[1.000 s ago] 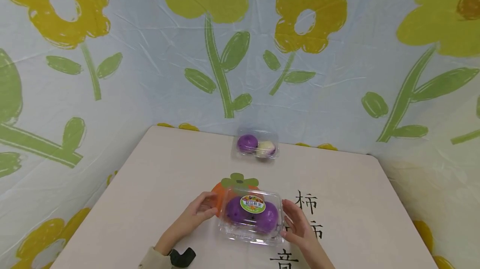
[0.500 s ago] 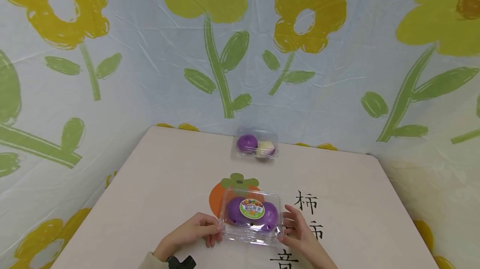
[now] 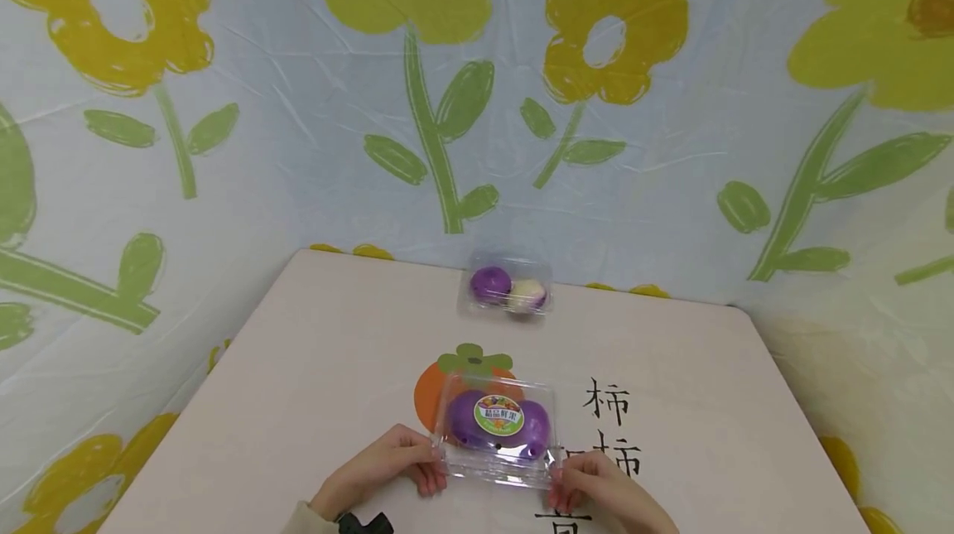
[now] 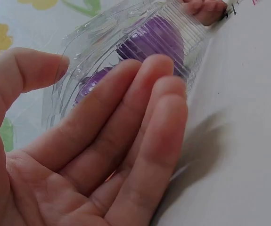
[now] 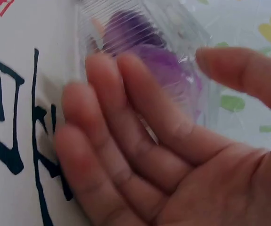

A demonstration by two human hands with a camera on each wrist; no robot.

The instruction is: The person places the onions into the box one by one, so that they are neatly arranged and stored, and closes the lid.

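A clear plastic clamshell box (image 3: 498, 468) lies on the table in front of me, its lid down. Inside are two round purple items (image 3: 535, 428), and the lid bears an oval fruit label (image 3: 498, 416). My left hand (image 3: 389, 461) grips the near left corner of the box. At the near right corner, my right hand (image 3: 602, 484) pinches the rim. The left wrist view has the left thumb (image 4: 50, 70) at the lid's edge and the fingers along the side wall. Similarly, the right thumb (image 5: 220, 63) meets the lid edge in the right wrist view, with fingers beside the wall.
A second clear box (image 3: 480, 304) stands at the table's back edge, holding a purple item (image 3: 491, 284) and a white-and-purple one (image 3: 527, 295). The tabletop (image 3: 320, 360) carries a printed orange persimmon (image 3: 428, 393) and black characters. Flower-patterned cloth (image 3: 298, 145) encloses the table's back and sides.
My left hand has come down from the box's left side to its near left corner. My right hand has moved toward me and closed on the near right corner. The box has barely moved.
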